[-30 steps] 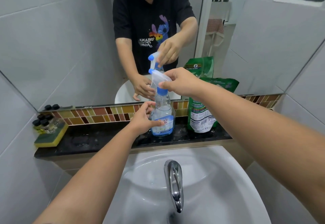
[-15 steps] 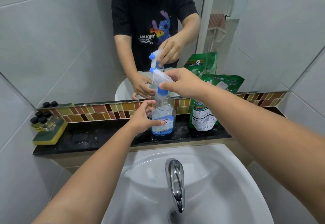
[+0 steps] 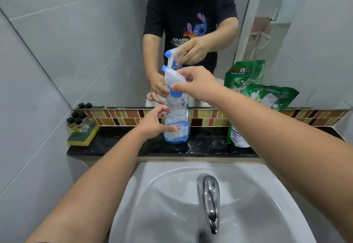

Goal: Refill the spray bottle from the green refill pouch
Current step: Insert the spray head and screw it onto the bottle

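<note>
A clear spray bottle (image 3: 176, 122) with a blue label and some liquid at the bottom stands upright on the black ledge (image 3: 122, 144) behind the sink. My left hand (image 3: 154, 122) grips its body from the left. My right hand (image 3: 196, 84) pinches the white trigger head (image 3: 172, 77) with its blue nozzle and blue collar on top of the bottle. The green refill pouch (image 3: 261, 97) stands on the ledge to the right, partly hidden behind my right forearm.
A yellow-green sponge (image 3: 84, 136) carrying several small black-capped bottles (image 3: 77, 120) sits at the ledge's left end. A white basin (image 3: 172, 204) with a chrome tap (image 3: 210, 200) lies below. The mirror (image 3: 95, 42) above the tiled strip reflects a person and the pouch.
Both hands keep their hold on the bottle. My right hand's fingers have shifted a little on the trigger head. The camera has tilted slightly.
</note>
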